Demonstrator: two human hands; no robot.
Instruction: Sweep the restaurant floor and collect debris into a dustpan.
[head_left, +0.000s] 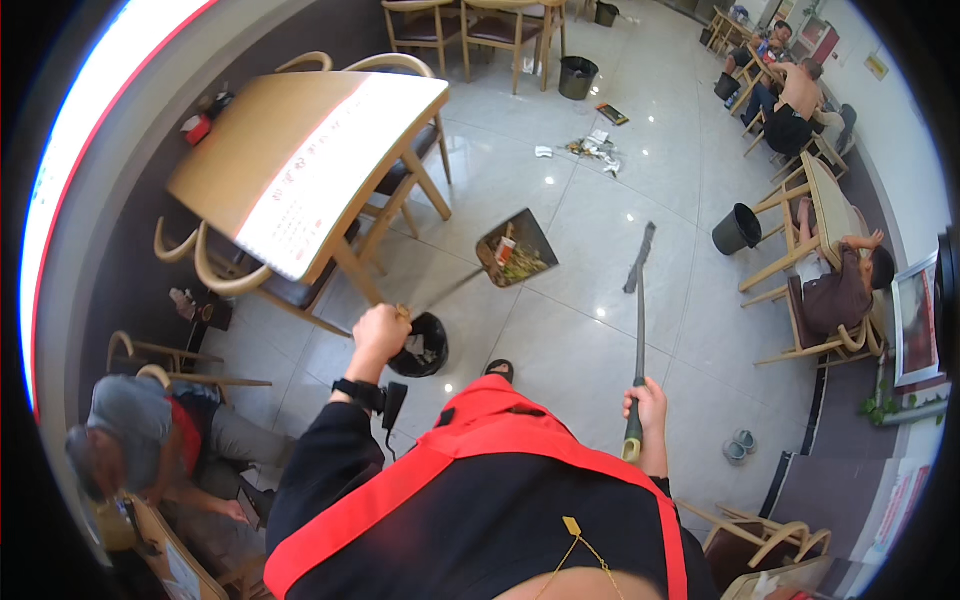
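Note:
My left hand (381, 335) grips the end of the long handle of a metal dustpan (541, 232). The pan lies on the tiled floor ahead, with food scraps and a red and white packet (505, 251) in it. My right hand (649, 405) is closed around the grip of a long-handled broom (640, 330). Its narrow grey head (641, 259) is down at floor level, to the right of the pan and apart from it. A heap of litter (596, 148) with crumpled tissues lies farther off. Just beyond my left hand stands a black bin (441, 358) with waste inside.
A wooden table (240, 142) with chairs stands at left. More black bins (577, 79) (736, 231) stand on the floor. A seated person (836, 289) is at a right-hand table; others sit farther back. Another person (135, 427) sits low left. A dark flat item (613, 113) lies near the litter.

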